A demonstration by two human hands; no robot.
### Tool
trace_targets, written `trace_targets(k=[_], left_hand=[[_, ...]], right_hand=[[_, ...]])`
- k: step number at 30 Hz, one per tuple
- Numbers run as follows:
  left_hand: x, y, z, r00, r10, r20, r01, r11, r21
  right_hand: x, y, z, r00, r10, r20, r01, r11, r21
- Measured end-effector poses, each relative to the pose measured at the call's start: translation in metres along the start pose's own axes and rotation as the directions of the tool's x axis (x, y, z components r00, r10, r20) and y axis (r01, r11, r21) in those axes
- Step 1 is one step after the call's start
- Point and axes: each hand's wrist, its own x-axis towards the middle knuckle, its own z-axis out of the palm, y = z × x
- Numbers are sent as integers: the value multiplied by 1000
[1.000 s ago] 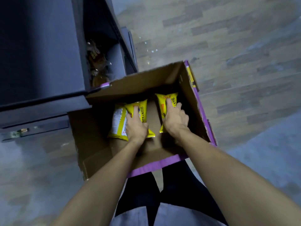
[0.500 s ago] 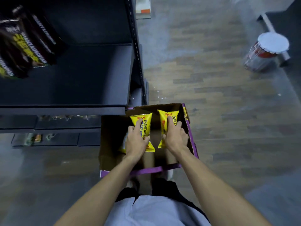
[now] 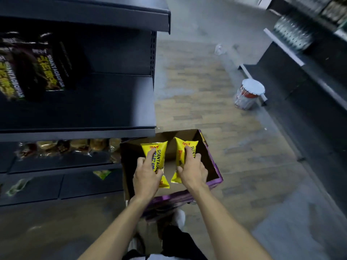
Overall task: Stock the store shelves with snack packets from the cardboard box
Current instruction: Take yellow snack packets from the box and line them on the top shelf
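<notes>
Contents, left to right.

1. Shelf unit, dark metal, at your left. Its middle shelf carries dark snack packets with yellow lettering at the far left; the rest of that shelf surface is bare. The shelf below holds a row of clear-wrapped baked goods. On the lowest level lies a green packet, blurred.

2. Cardboard box, open, brown inside with purple outer edges. It stands on the floor just beside the end of the shelf unit and directly ahead of your feet.

3. Your left hand, over the box. Its fingers lie curled across the left yellow packet, with the thumb pinching it from the right edge. The packet stands upright above the box opening, its top end clear of your fingertips, its bottom corner showing below the thumb.

4. Your right hand, likewise over the box. It grips the right yellow packet; the thumb sits on its lower left edge and the other fingers wrap over its front and right side. The two packets are near each other and apart, a narrow gap between them.

5. Tin with a white lid and red label, tilted, on the floor well to the right of the box.

6. Second shelving run, dark, along the far right; its stock is too blurred to name.
</notes>
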Motion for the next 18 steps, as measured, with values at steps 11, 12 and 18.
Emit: trace_targets(k=[11, 12, 18], left_hand=[[-41, 14, -64, 975, 195, -110, -199, 980, -29], [-45, 14, -69, 971, 197, -133, -202, 979, -24], [-82, 8, -113, 944, 214, -251, -215, 976, 27]], right_hand=[[-77, -27, -38, 979, -39, -202, 46, 998, 31], [-83, -29, -41, 977, -52, -207, 61, 998, 33], [-128, -52, -61, 930, -201, -309, 225, 973, 44]])
